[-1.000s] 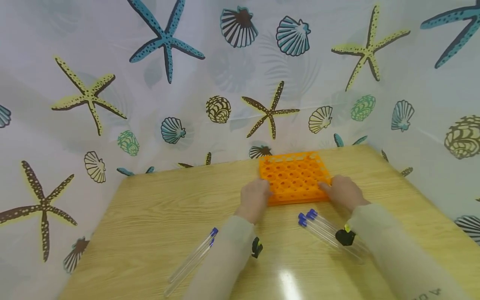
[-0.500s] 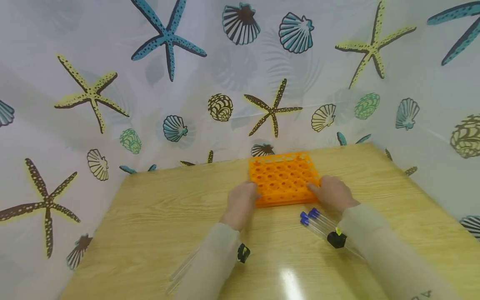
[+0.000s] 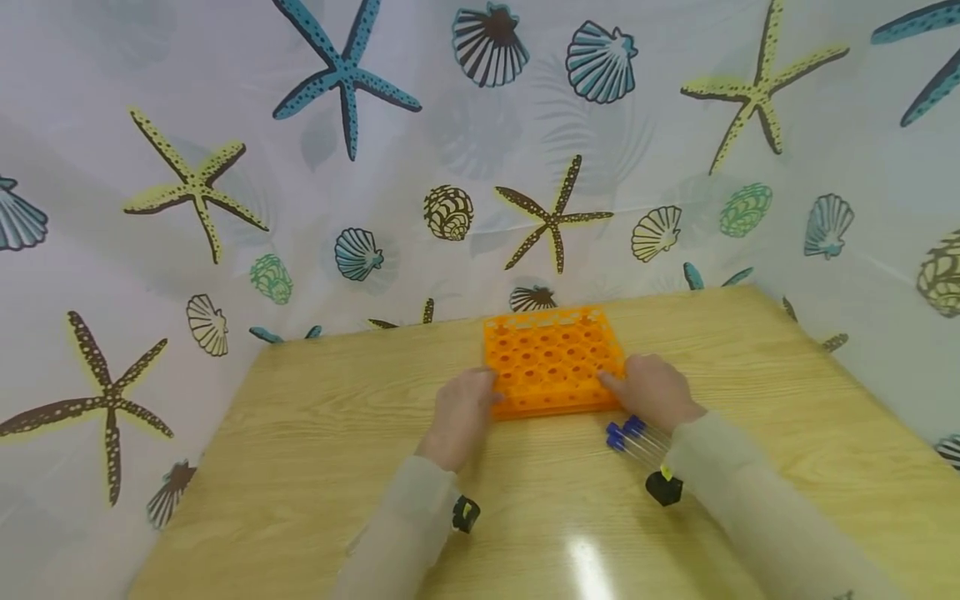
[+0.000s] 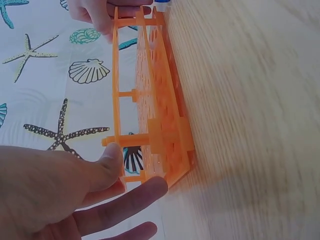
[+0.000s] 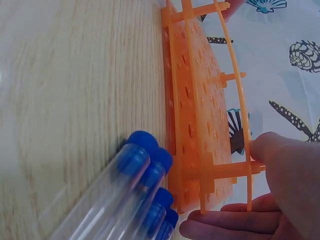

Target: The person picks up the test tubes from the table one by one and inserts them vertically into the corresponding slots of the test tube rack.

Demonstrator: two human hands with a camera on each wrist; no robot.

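Observation:
An orange test tube rack (image 3: pixel 553 357), with tiers full of round holes, sits on the wooden table with no tubes in it. My left hand (image 3: pixel 459 417) grips its left end; in the left wrist view the thumb presses the upper rim and the fingers lie along the end. At the right end my right hand (image 3: pixel 654 390) holds it likewise, thumb on the rim and fingers at the end, as the right wrist view shows. Several clear test tubes (image 5: pixel 112 197) with blue caps lie just in front of the rack, partly under the right forearm.
Clear tube ends (image 3: pixel 356 540) barely show beside the left sleeve, which hides the rest. Behind the wooden table (image 3: pixel 322 408) hangs a white cloth (image 3: pixel 405 275) printed with starfish and shells. A black wrist device (image 3: pixel 663 487) sits under the right forearm.
Both hands have moved the rack to the left across the table. The left forearm now covers most of the tubes on the left, and the head view has shifted slightly.

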